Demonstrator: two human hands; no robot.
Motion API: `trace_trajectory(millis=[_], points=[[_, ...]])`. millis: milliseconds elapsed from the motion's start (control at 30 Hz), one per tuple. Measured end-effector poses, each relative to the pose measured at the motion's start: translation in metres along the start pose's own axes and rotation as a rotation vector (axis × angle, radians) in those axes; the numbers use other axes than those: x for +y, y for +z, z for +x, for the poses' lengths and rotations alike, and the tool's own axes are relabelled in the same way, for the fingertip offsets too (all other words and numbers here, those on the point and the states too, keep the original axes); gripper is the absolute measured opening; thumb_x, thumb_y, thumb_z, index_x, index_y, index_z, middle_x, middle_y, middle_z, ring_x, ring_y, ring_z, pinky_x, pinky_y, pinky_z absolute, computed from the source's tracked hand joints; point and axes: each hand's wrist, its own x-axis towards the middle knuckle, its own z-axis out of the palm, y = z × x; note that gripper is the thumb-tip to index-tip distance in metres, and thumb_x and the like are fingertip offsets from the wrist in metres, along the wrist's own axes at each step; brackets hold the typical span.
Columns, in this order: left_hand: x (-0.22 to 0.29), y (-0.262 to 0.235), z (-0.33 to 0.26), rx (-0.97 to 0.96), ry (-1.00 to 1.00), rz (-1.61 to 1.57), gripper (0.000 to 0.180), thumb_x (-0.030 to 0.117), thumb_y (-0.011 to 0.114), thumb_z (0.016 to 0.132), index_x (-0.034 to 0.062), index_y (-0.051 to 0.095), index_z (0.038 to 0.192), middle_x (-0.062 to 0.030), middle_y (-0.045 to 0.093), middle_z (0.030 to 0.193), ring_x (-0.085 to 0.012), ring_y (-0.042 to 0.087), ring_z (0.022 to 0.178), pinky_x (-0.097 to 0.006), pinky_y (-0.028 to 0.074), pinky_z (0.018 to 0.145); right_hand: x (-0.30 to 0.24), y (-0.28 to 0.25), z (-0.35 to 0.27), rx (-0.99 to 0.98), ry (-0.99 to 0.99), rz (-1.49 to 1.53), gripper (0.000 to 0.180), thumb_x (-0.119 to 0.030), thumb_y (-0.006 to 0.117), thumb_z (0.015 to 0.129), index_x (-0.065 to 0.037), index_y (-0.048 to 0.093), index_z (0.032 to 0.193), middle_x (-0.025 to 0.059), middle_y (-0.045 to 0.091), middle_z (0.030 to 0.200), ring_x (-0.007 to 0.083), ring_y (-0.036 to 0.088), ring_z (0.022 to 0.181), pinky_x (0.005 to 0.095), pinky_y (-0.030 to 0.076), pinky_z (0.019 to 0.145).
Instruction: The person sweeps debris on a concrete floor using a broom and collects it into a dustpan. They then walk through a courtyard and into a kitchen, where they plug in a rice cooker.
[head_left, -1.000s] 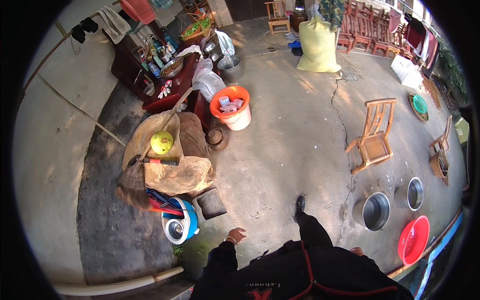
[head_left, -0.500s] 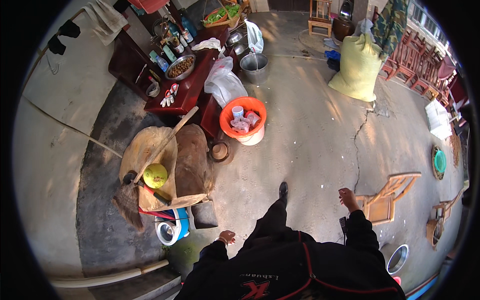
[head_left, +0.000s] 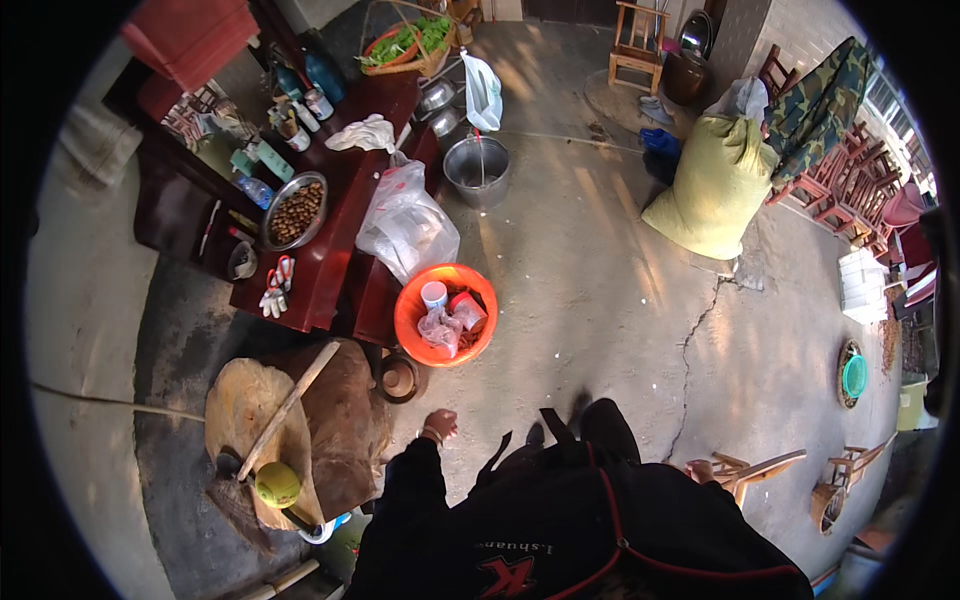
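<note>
My left hand [head_left: 440, 424], with a band at its wrist, hangs over the concrete floor with fingers loosely curled and nothing visible in them. Nearest to it are the brown lidded pot [head_left: 400, 379] and the orange basin [head_left: 405, 318], which holds cups and crumpled plastic; it touches neither. At the lower right my right hand [head_left: 700, 470] shows only in part beyond the sleeve, beside a wooden chair [head_left: 775, 466]. Its fingers are too hidden to tell their state.
On the left a dark red table [head_left: 335, 215] bears a bowl of small brown round things [head_left: 297, 212], gloves and bottles. A wooden block [head_left: 340, 430] stands below it. Ahead are a metal bucket [head_left: 477, 178] and a full yellow sack [head_left: 712, 190]. A crack [head_left: 688, 355] crosses the floor.
I have moved forward: the table, basin and bucket appear closer and the wooden chair has slid toward the lower edge. My left hand has swung forward, my right hand back.
</note>
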Motion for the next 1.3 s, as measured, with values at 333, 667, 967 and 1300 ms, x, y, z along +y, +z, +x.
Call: trace_trajectory(millis=[333,667,967,1300], points=[[0.162,0.011,0.124,0.12,-0.226,-0.219,0.02,0.02,0.044,0.083,0.0029,0.051,0.076,-0.0103,0.055,0.062,-0.0191,0.055,0.048,-0.03,0.047,0.044,-0.164,-0.169,0.245,-0.101,0.42,0.505,0.006,-0.011,0.049,0.075,-0.008,0.049,0.069,0.0047,0.043,0.055,0.0177,0.044,0.047,0.0323,0.036,0.039],[0.303,0.027,0.228,0.03,-0.287,-0.038,0.017,0.02,0.049,0.079,0.0032,0.052,0.082,-0.012,0.057,0.067,-0.0227,0.058,0.053,-0.035,0.051,0.048,-0.617,-0.32,0.492,0.043,-0.336,0.192,0.022,-0.022,0.05,0.079,-0.003,0.056,0.09,0.0081,0.057,0.064,0.0168,0.054,0.045,0.0297,0.044,0.042],[0.545,-0.061,0.478,0.055,-0.343,-0.296,0.019,0.016,0.041,0.08,0.0033,0.054,0.077,-0.0129,0.055,0.064,-0.0235,0.056,0.052,-0.034,0.046,0.043,-0.669,-0.426,0.637,-0.139,0.043,0.15,0.015,-0.017,0.047,0.079,-0.004,0.054,0.076,0.0096,0.053,0.059,0.0187,0.052,0.044,0.031,0.045,0.041],[0.907,-0.151,0.714,0.174,0.193,-0.01,0.024,0.027,0.049,0.083,0.0053,0.056,0.089,-0.0052,0.056,0.066,-0.0149,0.055,0.053,-0.03,0.048,0.048,-0.648,-0.538,0.724,-0.095,0.235,-0.094,0.006,-0.01,0.044,0.077,-0.006,0.046,0.072,0.0068,0.042,0.049,0.0174,0.039,0.035,0.0302,0.028,0.029]])
